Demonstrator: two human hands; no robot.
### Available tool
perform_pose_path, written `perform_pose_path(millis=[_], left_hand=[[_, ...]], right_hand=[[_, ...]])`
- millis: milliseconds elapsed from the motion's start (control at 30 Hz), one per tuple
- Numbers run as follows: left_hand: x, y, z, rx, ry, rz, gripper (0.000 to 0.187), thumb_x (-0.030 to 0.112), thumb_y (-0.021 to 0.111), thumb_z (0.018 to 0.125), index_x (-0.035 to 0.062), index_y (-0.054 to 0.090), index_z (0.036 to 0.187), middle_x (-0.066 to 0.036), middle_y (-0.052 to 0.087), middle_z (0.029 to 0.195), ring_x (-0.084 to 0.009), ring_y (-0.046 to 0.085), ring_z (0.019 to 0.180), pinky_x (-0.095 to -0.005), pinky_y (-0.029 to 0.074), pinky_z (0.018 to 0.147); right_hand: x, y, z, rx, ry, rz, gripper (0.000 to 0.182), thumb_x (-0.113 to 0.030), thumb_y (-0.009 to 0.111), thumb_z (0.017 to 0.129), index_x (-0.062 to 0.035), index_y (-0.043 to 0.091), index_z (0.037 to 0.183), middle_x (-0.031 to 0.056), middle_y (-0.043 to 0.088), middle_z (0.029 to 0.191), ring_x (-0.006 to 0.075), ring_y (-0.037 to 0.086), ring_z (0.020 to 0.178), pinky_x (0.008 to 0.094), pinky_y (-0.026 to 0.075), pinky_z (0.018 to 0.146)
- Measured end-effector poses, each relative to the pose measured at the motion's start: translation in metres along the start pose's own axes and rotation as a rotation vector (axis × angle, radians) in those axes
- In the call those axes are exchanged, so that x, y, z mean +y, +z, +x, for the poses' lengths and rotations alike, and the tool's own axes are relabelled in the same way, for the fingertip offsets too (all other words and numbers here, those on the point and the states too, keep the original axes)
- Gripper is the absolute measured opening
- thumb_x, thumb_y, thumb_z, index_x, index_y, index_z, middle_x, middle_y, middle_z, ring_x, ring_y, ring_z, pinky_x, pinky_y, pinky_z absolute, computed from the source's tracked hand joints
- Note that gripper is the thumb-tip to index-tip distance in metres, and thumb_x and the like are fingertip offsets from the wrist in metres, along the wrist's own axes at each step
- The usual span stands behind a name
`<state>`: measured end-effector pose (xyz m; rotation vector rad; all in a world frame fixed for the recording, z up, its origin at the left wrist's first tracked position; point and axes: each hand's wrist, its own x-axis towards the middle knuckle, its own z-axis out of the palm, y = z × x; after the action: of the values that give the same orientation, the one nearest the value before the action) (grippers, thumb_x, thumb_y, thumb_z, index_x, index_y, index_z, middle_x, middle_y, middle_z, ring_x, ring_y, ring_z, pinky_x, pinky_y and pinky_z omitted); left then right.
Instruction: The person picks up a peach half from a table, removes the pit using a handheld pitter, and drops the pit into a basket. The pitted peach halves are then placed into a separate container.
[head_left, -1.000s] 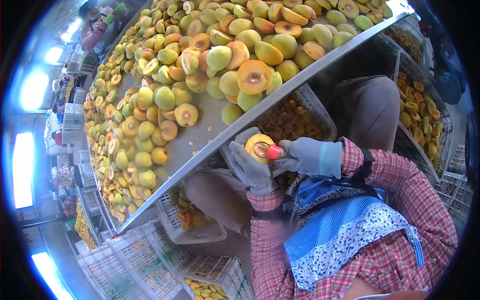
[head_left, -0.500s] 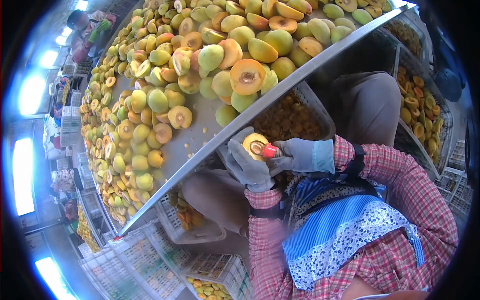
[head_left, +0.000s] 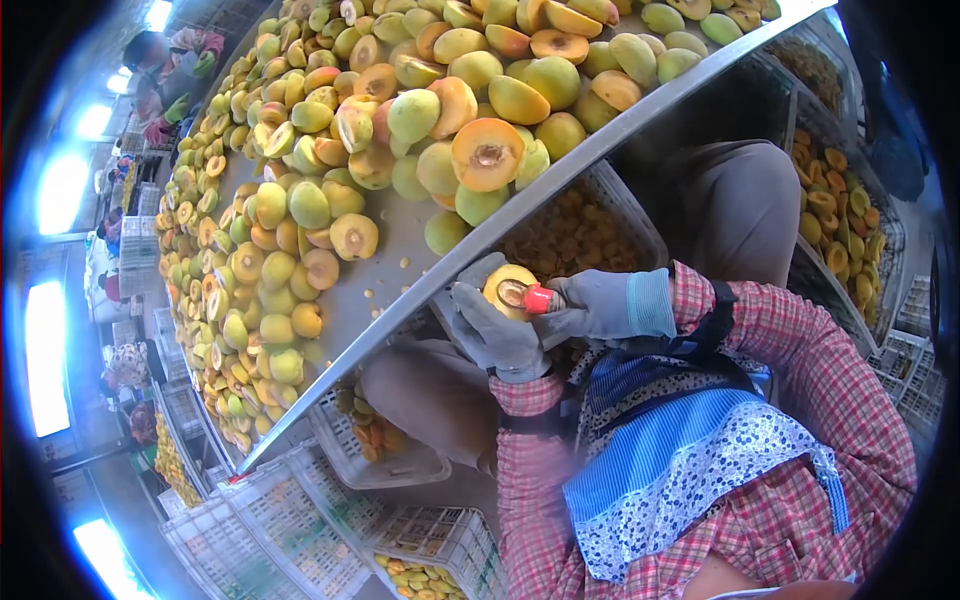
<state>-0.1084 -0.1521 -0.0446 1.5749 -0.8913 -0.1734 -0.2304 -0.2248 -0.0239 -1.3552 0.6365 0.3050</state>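
My left hand (head_left: pixel 492 335), in a grey glove, cups a halved yellow peach (head_left: pixel 507 281) with its cut face turned up and the brown pit hollow showing. In my right hand (head_left: pixel 603 305), also gloved in grey, is a pitting knife (head_left: pixel 539 299) with a red collar. Its curved metal blade lies at the pit hollow, inside the cut face. Both hands are close together over a crate of peach scraps (head_left: pixel 570 235), just below the metal table edge (head_left: pixel 440 272).
Halved peaches (head_left: pixel 285 290) are heaped on the metal table. A crate of peach halves (head_left: pixel 840 220) stands at the right. White plastic crates (head_left: pixel 270 525) are at the lower left, near another crate (head_left: pixel 440 540) holding fruit. A co-worker (head_left: pixel 165 80) is across the table.
The blade has shifted slightly within the pit hollow, while both hands stay nearly in place. The table appears shifted slightly left, and the co-worker's arms have moved.
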Motion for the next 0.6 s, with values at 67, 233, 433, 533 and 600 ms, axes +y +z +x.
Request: perform_pose_path(millis=[67,233,433,533,600], left_hand=[[-0.001,-0.004,0.001,-0.040,0.093,0.078,0.040,0.027,0.033,0.096,-0.0042,0.058,0.091,-0.013,0.062,0.083,-0.0218,0.058,0.071,-0.0307,0.048,0.068],[-0.012,-0.015,0.012,-0.172,0.255,0.210,0.028,0.020,0.037,0.095,-0.0011,0.053,0.102,-0.013,0.063,0.082,-0.0228,0.057,0.073,-0.0338,0.047,0.071],[-0.008,-0.017,0.015,-0.468,0.040,0.273,0.051,0.036,0.027,0.097,-0.0058,0.056,0.098,-0.014,0.062,0.090,-0.0226,0.058,0.077,-0.0327,0.049,0.072],[-0.005,-0.001,-0.009,-0.023,-0.551,-0.603,0.050,0.041,0.027,0.096,-0.0019,0.051,0.106,-0.013,0.060,0.090,-0.0225,0.057,0.085,-0.0340,0.049,0.078],[0.000,0.008,-0.013,0.084,-0.585,-0.703,0.057,0.049,0.026,0.094,-0.0016,0.051,0.105,-0.015,0.058,0.093,-0.0248,0.057,0.086,-0.0377,0.049,0.079]], right_hand=[[-0.004,-0.004,-0.002,-0.027,-0.004,-0.025,0.039,-0.039,0.049,0.090,-0.0058,0.050,0.111,0.0041,0.054,0.068,0.0116,0.048,0.051,0.0249,0.043,0.050],[-0.002,-0.002,0.002,-0.020,0.002,-0.096,0.037,-0.038,0.049,0.090,-0.0057,0.053,0.107,0.0044,0.053,0.066,0.0124,0.050,0.052,0.0254,0.043,0.051],[-0.003,0.001,-0.003,0.013,0.066,0.011,0.039,-0.041,0.050,0.089,-0.0061,0.052,0.107,0.0038,0.053,0.065,0.0124,0.049,0.051,0.0248,0.042,0.049],[-0.004,-0.001,-0.001,0.042,0.081,0.079,0.040,-0.041,0.048,0.090,-0.0069,0.052,0.109,0.0031,0.056,0.069,0.0114,0.048,0.051,0.0245,0.043,0.049],[-0.004,0.000,0.001,-0.036,0.088,0.062,0.038,-0.041,0.047,0.091,-0.0086,0.052,0.111,0.0034,0.058,0.075,0.0107,0.047,0.052,0.0242,0.043,0.050]])
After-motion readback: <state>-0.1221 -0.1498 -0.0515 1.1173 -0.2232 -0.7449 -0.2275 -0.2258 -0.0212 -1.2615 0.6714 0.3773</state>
